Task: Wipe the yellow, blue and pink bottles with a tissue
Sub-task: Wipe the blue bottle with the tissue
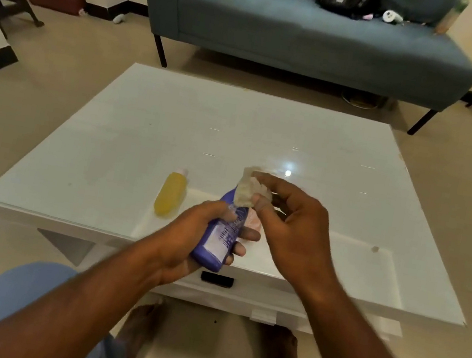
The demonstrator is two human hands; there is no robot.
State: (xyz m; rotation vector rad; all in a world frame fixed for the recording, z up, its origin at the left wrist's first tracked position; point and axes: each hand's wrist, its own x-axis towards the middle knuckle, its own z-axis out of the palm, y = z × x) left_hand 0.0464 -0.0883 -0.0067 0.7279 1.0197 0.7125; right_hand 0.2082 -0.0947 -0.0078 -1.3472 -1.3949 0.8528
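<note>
Mid-task, blue one in progress. Left hand (204, 229) wraps the blue plastic bottle (220, 238) near its base, held tilted above the near edge of the white glossy worktop (144, 119). Right hand (290, 219) pinches a crumpled white tissue (246, 191) against the bottle's top end. Pink bottle (254, 221) lies behind the blue one, mostly hidden. Yellow translucent bottle (171, 193) lies on its side just left (wiped or not, can't tell). Pink likely left.
</note>
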